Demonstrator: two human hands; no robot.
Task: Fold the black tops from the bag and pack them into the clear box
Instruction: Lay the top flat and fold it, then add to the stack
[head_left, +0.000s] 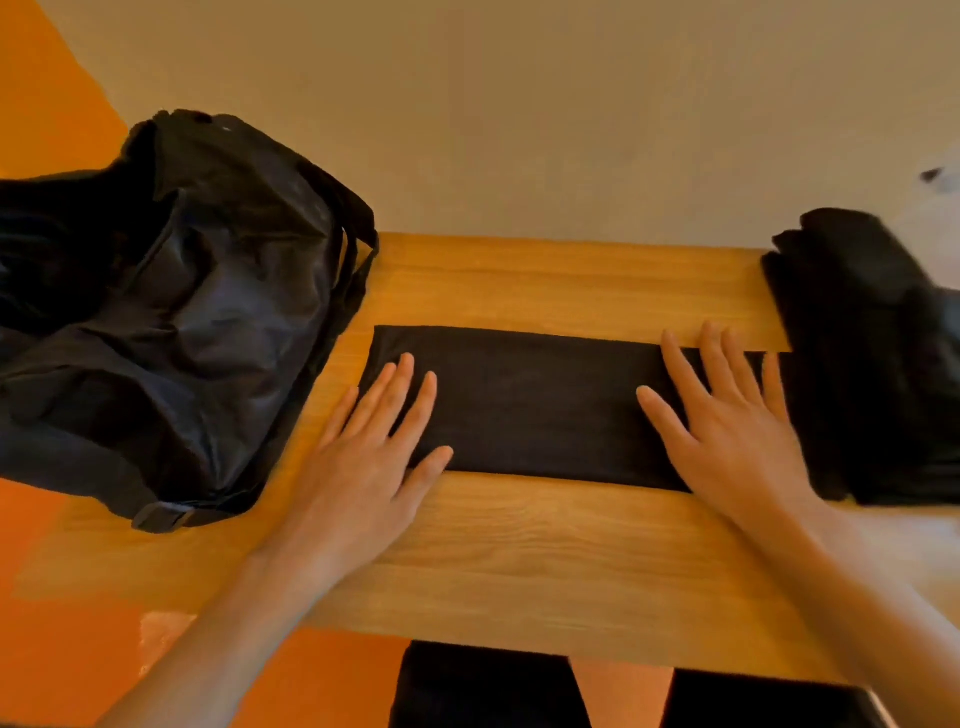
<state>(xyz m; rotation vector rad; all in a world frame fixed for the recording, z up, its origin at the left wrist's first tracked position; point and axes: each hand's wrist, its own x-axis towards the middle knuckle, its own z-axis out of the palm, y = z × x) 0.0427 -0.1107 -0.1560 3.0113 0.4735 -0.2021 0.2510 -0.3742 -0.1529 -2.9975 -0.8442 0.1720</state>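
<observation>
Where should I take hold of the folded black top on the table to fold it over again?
Probably its left short end, pinching both corners from the bag side. The top lies as a long flat strip, and that end sits free on the bare table by the left hand, while its right end runs up against the black pile.

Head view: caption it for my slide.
Left hand and right hand flat on a folded black top between bag and black pile.
</observation>
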